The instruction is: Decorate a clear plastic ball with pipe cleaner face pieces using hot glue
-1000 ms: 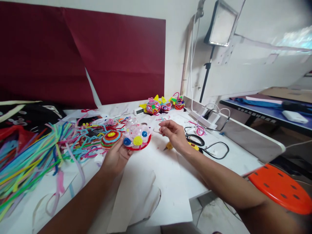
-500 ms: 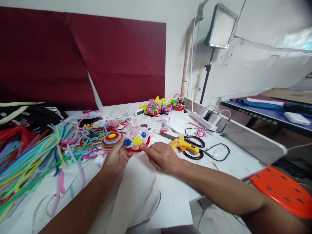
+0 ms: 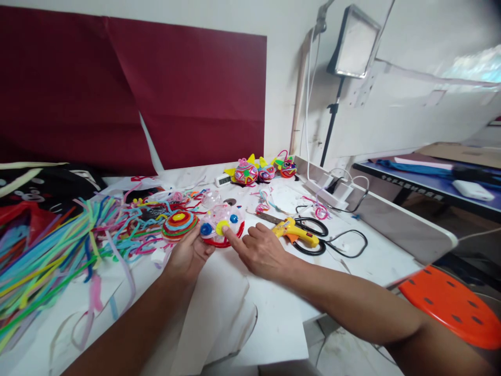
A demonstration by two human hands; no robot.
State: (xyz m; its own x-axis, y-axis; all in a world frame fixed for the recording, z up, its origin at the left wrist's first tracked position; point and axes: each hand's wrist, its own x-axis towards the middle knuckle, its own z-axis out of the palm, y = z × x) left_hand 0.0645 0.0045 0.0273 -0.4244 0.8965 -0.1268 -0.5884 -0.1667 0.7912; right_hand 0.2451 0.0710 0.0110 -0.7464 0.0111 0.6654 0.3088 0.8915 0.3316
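Note:
A clear plastic ball-like craft [image 3: 216, 215] bears a red pipe-cleaner band [image 3: 216, 243] along its lower edge, two blue coils and a yellow coil [image 3: 219, 227] on its front. My left hand [image 3: 188, 258] holds it from the left and below, fingers closed round its edge. With its index finger stretched out, my right hand [image 3: 263, 251] touches the yellow coil; the other fingers are curled and hold nothing visible. Just left of the craft sits a striped pipe-cleaner dome [image 3: 179, 224]. Right of my right hand lie a yellow glue gun [image 3: 291, 230] and black-handled scissors [image 3: 319, 225].
Loose pipe cleaners [image 3: 50, 261] heap over the table's left side. Finished colourful crafts [image 3: 246, 172] stand at the back beside a small digital timer [image 3: 223, 180]. A power strip [image 3: 332, 196] with cables lies back right. An orange stool [image 3: 450, 305] stands at right.
My right index finger has moved from the craft's lower right edge up and left onto the yellow coil. My left hand keeps its hold, nearly still.

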